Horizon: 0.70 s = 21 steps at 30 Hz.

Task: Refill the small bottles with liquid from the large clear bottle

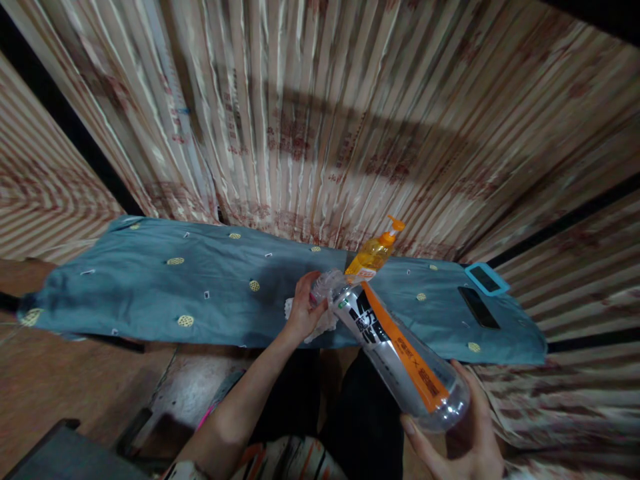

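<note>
Head camera first: we looked down on a long bench (150,293) covered with a blue-grey cloth dotted with small yellow patches, set against a wall of striped curtain (320,120) that filled most of the view. Below the near edge of the bench we saw a brown floor and our own dark-clad legs.

The largest thing in hand was a clear plastic bottle (400,353) with a silver and orange label. Its long axis ran on a slant, its base low and near us at the lower right, its neck pointing up and away toward the bench. Our right hand (460,433) cupped the base from beneath, fingers and thumb wrapped round it and closed on it. Our left hand (303,310) was at the neck end, above the near edge of the bench, fingers curled on a wad of white cloth (325,300) pressed round the bottle's mouth. So each end had its own hand: the neck lay just right of the left hand, the base in the right.

Just behind the neck stood a pump bottle (377,253) of orange liquid, close to it, though we could not tell whether they touched. Well apart to the right lay a dark phone (477,307) and, beside it, a small device with a light blue frame (486,279).
</note>
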Motion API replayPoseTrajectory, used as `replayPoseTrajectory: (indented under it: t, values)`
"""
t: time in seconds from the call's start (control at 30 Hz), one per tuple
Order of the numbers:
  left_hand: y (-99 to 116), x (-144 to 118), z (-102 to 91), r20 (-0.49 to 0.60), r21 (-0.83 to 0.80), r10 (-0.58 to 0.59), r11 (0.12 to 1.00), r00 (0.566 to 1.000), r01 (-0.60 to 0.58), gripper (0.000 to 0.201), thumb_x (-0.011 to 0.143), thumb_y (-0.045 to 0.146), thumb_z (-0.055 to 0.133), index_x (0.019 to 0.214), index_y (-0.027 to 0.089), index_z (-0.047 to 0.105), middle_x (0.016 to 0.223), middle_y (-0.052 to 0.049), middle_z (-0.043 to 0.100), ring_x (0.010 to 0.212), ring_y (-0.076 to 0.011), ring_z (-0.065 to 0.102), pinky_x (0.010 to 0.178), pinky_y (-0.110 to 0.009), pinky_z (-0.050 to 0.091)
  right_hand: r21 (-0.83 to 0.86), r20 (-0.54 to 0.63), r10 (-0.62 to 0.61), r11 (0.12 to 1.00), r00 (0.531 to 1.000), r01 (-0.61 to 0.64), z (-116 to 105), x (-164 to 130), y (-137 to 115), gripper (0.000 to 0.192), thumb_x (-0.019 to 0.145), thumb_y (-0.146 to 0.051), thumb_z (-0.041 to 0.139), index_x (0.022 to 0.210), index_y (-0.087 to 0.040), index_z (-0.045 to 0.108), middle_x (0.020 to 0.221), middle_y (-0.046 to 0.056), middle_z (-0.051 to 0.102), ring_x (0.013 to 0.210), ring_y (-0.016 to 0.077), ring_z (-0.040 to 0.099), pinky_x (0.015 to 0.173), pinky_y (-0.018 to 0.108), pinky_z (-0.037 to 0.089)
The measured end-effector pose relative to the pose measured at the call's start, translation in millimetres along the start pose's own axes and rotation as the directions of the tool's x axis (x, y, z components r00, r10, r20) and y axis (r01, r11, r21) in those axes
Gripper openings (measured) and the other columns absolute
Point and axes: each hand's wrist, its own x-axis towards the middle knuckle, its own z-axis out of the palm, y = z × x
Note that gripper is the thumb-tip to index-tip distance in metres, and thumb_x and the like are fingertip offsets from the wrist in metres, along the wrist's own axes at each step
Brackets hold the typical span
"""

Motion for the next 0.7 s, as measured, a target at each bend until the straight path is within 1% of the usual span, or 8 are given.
replayPoseTrajectory:
  t: [0.1, 0.17, 0.23, 0.37, 0.5, 0.6, 0.7]
  values:
    - [-0.1, 0.1, -0.3, 0.004, 0.005, 0.005, 1.0, 1.0, -0.005, 0.057, 0.087, 0.043, 0.072, 0.136, 0.021, 0.054, 0.138, -0.015, 0.06, 0.133, -0.0325, 0.055, 0.117, -0.054, 0.042, 0.032, 0.008, 0.01, 0.999, 1.0, -0.01, 0.5, -0.4, 0.1, 0.095, 0.076, -0.055, 0.081, 0.155, -0.019, 0.042, 0.149, 0.017, 0.054, 0.127, 0.0362, 0.061, 0.089, 0.04, 0.057]
    - [-0.3, 0.1, -0.3, 0.003, 0.009, 0.008, 1.0, 1.0, -0.008, 0.056, 0.087, 0.042, 0.071, 0.136, 0.021, 0.054, 0.137, -0.014, 0.06, 0.132, -0.032, 0.055, 0.116, -0.053, 0.043, 0.042, 0.005, 0.004, 0.999, 1.0, -0.005, 0.6, 0.0, -0.3, 0.095, 0.076, -0.055, 0.081, 0.154, -0.019, 0.043, 0.15, 0.016, 0.053, 0.13, 0.0363, 0.058, 0.09, 0.04, 0.057]
    - [-0.6, 0.1, -0.3, -0.001, 0.01, 0.011, 1.0, 1.0, -0.011, 0.055, 0.087, 0.043, 0.071, 0.135, 0.021, 0.055, 0.137, -0.014, 0.06, 0.131, -0.0319, 0.056, 0.116, -0.053, 0.043, 0.03, -0.002, -0.003, 1.0, 1.0, 0.003, 0.5, 0.7, -1.0, 0.093, 0.076, -0.055, 0.081, 0.153, -0.02, 0.044, 0.149, 0.015, 0.054, 0.13, 0.0361, 0.058, 0.091, 0.04, 0.057]
    - [-0.8, 0.2, -0.2, -0.002, 0.011, 0.005, 1.0, 1.0, -0.005, 0.057, 0.087, 0.045, 0.071, 0.135, 0.021, 0.055, 0.137, -0.014, 0.06, 0.132, -0.0325, 0.055, 0.115, -0.053, 0.043, 0.018, -0.005, -0.022, 1.0, 1.0, 0.022, 0.1, 1.7, -0.6, 0.091, 0.076, -0.055, 0.08, 0.153, -0.021, 0.045, 0.146, 0.015, 0.056, 0.13, 0.0364, 0.058, 0.087, 0.039, 0.058]
    - [-0.6, 0.4, -0.3, -0.001, -0.006, 0.009, 1.0, 1.0, -0.009, 0.057, 0.086, 0.045, 0.071, 0.135, 0.021, 0.055, 0.137, -0.015, 0.06, 0.132, -0.0328, 0.055, 0.116, -0.053, 0.043, 0.029, 0.001, -0.023, 0.999, 1.0, 0.023, 0.1, 1.1, 2.3, 0.092, 0.074, -0.054, 0.082, 0.153, -0.021, 0.045, 0.147, 0.015, 0.055, 0.132, 0.0369, 0.056, 0.09, 0.04, 0.057]
    - [-0.7, 0.5, -0.2, -0.002, -0.01, 0.004, 1.0, 1.0, -0.004, 0.056, 0.086, 0.043, 0.072, 0.135, 0.021, 0.055, 0.136, -0.014, 0.06, 0.131, -0.0323, 0.055, 0.116, -0.053, 0.043, 0.055, 0.019, 0.006, 0.998, 1.0, -0.007, 0.2, 0.6, 2.5, 0.094, 0.075, -0.055, 0.081, 0.154, -0.021, 0.042, 0.148, 0.016, 0.054, 0.129, 0.0363, 0.059, 0.091, 0.042, 0.057]
    - [-0.8, 0.6, 0.3, -0.009, -0.007, -0.006, 1.0, 1.0, 0.006, 0.056, 0.085, 0.042, 0.072, 0.134, 0.021, 0.055, 0.136, -0.014, 0.06, 0.131, -0.0323, 0.055, 0.116, -0.053, 0.043, 0.055, 0.01, 0.015, 0.998, 1.0, -0.015, 0.3, 0.7, 0.4, 0.094, 0.074, -0.054, 0.082, 0.154, -0.021, 0.043, 0.148, 0.016, 0.054, 0.127, 0.036, 0.06, 0.086, 0.039, 0.058]
